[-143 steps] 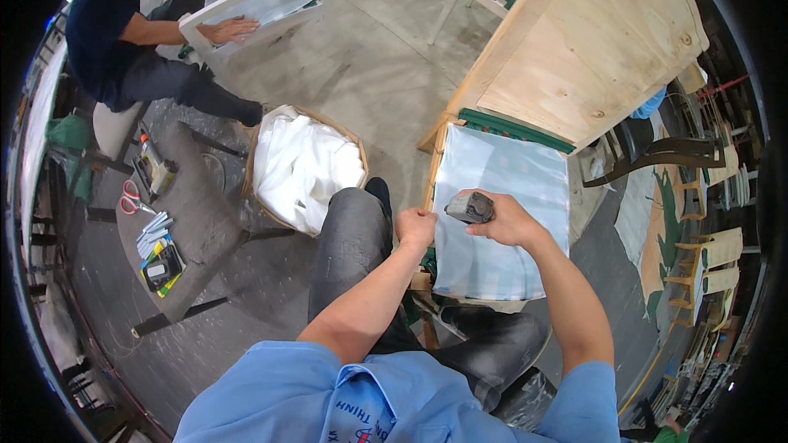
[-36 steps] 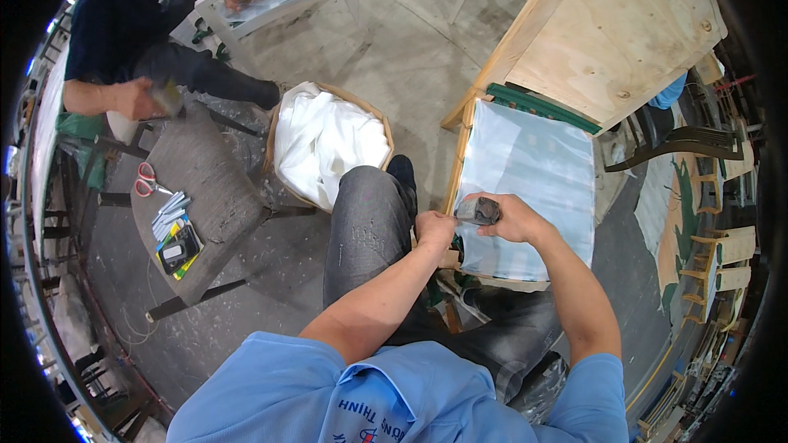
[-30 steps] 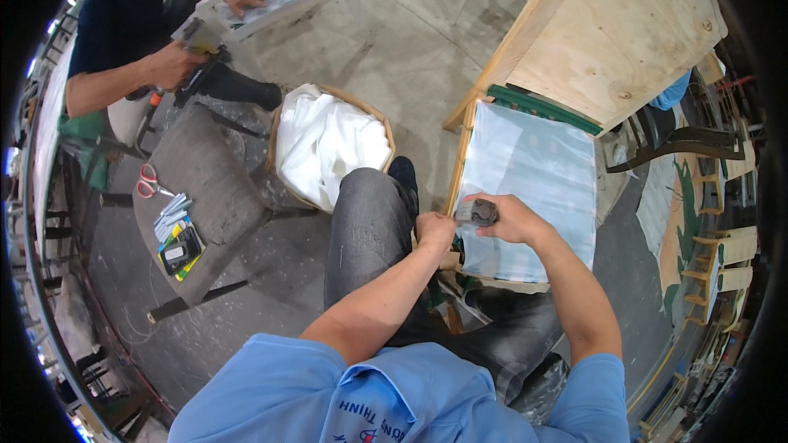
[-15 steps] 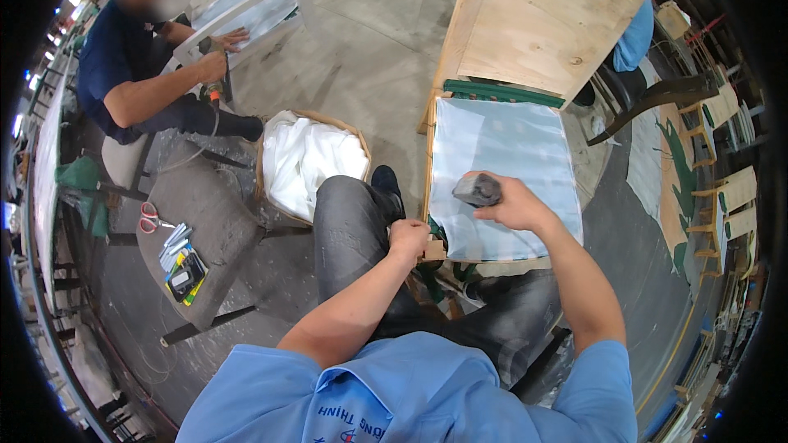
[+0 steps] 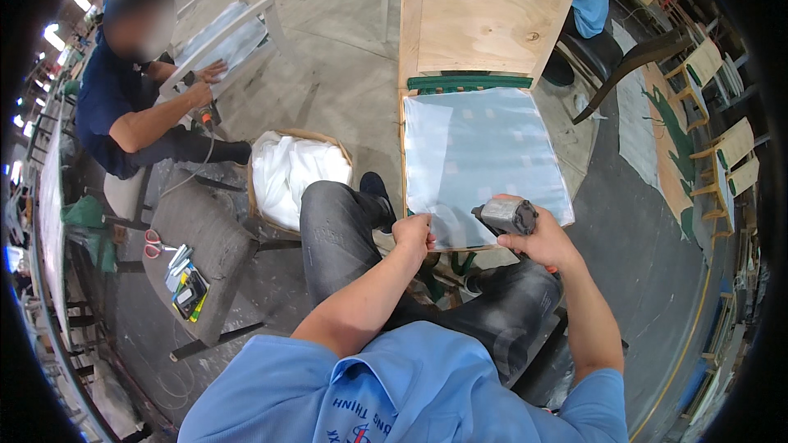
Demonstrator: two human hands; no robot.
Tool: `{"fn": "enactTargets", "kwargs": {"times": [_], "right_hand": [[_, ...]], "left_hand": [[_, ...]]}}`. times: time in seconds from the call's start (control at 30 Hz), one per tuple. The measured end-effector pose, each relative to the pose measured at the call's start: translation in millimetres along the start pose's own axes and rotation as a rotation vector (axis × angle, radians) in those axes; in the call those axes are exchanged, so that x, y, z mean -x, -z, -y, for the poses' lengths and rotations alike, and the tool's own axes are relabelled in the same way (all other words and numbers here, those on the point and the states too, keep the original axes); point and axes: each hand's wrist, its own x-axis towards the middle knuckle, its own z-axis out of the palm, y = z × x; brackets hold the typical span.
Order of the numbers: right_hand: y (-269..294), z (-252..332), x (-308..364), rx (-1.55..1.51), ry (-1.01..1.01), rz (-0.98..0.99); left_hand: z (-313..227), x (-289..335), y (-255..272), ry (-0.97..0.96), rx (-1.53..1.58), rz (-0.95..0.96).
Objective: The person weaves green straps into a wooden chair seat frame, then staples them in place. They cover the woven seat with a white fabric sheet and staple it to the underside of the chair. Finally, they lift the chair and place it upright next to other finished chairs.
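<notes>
A white sheet of fabric [image 5: 484, 156] lies over the seat of a wooden chair frame in front of me. At its near left corner, my left hand [image 5: 413, 232] is closed, with fingers pinched on the fabric's edge. My right hand [image 5: 548, 239] is wrapped round a dark grey staple gun [image 5: 510, 217]. The gun is over the seat's near edge, its nose pointing left toward my left hand. Whether its nose touches the fabric I cannot tell. Green webbing [image 5: 468, 83] shows at the seat's far edge, below the plywood backrest [image 5: 492, 16].
Left of my knee stands a box of white cloth [image 5: 295, 172]. On a grey padded chair [image 5: 205, 230] lie red-handled scissors [image 5: 153, 244], staple strips and a small black-and-yellow pack. A co-worker [image 5: 123, 107] works at a white chair at the far left. Another person's blue sleeve [image 5: 590, 0] shows at far right.
The view has shifted. My right hand has brought the staple gun from over the middle of the fabric to its near edge. My left hand has stayed near the near left corner.
</notes>
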Motion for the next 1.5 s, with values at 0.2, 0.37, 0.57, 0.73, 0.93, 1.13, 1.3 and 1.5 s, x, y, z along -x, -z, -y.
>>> {"fn": "enactTargets", "kwargs": {"times": [0.2,0.37,0.57,0.73,0.93,1.13,1.3,1.5], "right_hand": [[4,-15,4,-0.026,0.008,-0.017],[3,-20,0,-0.013,0.044,-0.039],[3,-20,4,0.032,0.094,-0.035],[5,-25,6,-0.038,0.115,-0.022],[3,-28,5,-0.026,0.118,-0.017],[0,-26,4,-0.022,0.139,-0.007],[7,-38,11,-0.066,0.133,-0.028],[8,-40,11,-0.084,0.064,-0.021]], "left_hand": [[-1,-4,6,-0.109,-0.055,-0.044],[-1,3,-11,-0.159,-0.255,-0.117],[5,5,-14,-0.208,-0.264,-0.134],[19,0,9,-0.204,-0.091,-0.101],[8,-4,5,-0.236,0.002,-0.123],[-21,-23,3,-0.003,0.179,-0.070],[-18,-25,24,0.067,0.328,0.181],[-10,-11,20,-0.061,-0.001,0.086]]}}
